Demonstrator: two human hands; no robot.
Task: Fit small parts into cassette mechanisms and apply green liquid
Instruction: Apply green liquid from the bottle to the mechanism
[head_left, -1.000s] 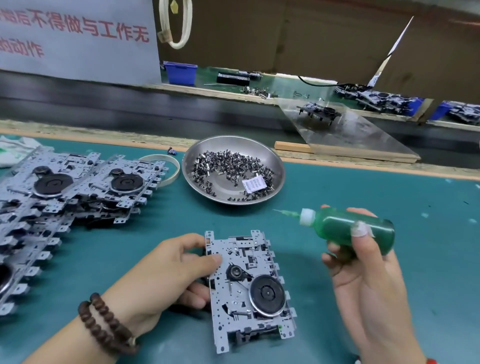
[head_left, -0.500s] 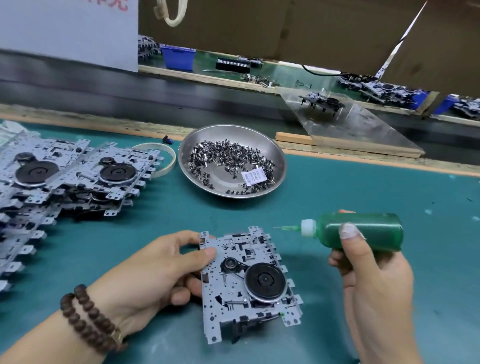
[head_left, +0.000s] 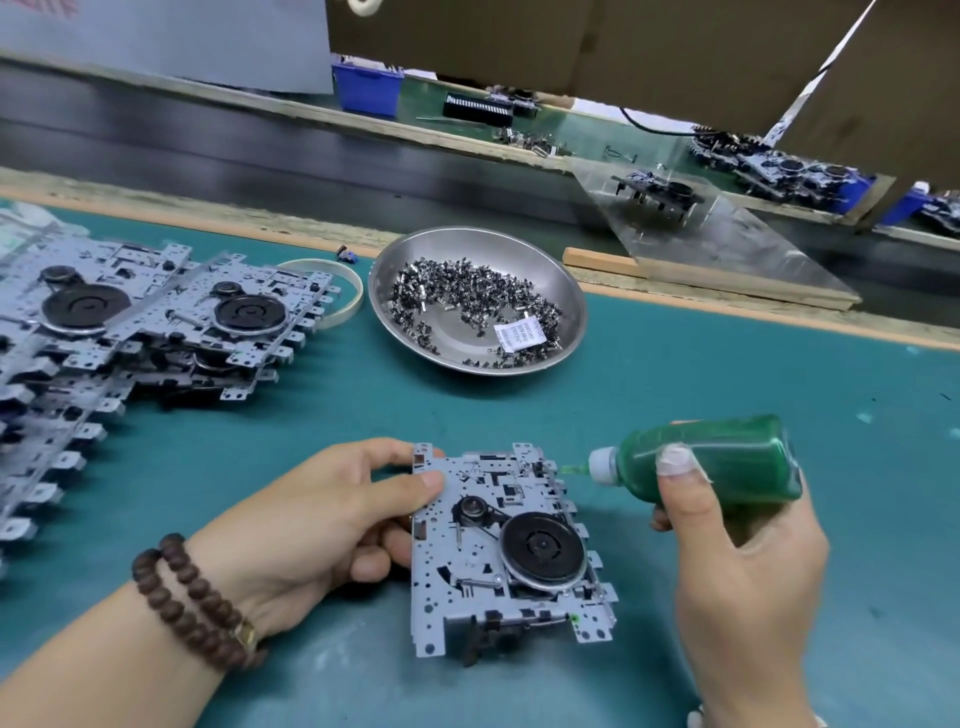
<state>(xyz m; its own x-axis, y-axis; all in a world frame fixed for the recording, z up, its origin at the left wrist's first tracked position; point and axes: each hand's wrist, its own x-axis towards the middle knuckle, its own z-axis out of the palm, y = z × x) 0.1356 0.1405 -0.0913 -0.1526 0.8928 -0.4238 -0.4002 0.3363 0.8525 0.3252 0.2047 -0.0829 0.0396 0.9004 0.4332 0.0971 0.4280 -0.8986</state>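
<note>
A grey metal cassette mechanism (head_left: 467, 577) with a black flywheel and a belt lies on the teal mat near the front. My left hand (head_left: 317, 525) grips its left edge, thumb on top. My right hand (head_left: 743, 566) holds a bottle of green liquid (head_left: 722, 462) on its side. The bottle's thin green nozzle points left and its tip is at the mechanism's upper right corner. A small green dot shows on the mechanism's lower right tab. A steel bowl (head_left: 566, 291) behind it holds several small dark parts and a white packet.
A pile of several more cassette mechanisms (head_left: 135, 322) covers the left of the mat, with a tape ring (head_left: 348, 291) beside it. A dark conveyor belt (head_left: 291, 156) runs behind the mat. A clear plastic ramp (head_left: 737, 244) with a mechanism on it stands at the back right.
The bottle has moved down and left, bringing its nozzle tip to the mechanism's upper right corner. The left hand has kept its grip on the mechanism, which has turned slightly.
</note>
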